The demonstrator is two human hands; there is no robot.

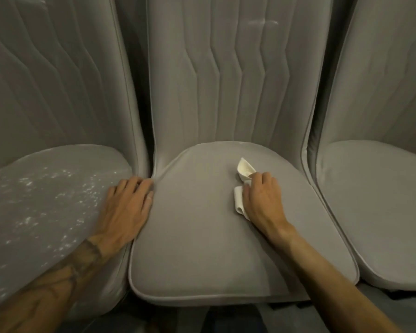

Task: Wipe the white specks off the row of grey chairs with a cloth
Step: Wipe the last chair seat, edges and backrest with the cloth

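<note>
Currently, the left grip [127, 210] lies flat, fingers spread, across the gap between the left seat [15, 248] and middle seat [197, 251]. The right grip [262, 200] pinches the white cloth [244, 168] against the middle seat's right half. White specks [58, 188] cover the left seat. A faint white smear [262, 22] marks the middle backrest [202, 80].

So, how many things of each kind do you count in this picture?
Grey chairs: 3
White cloth: 1
Hands: 2
Total: 6
</note>
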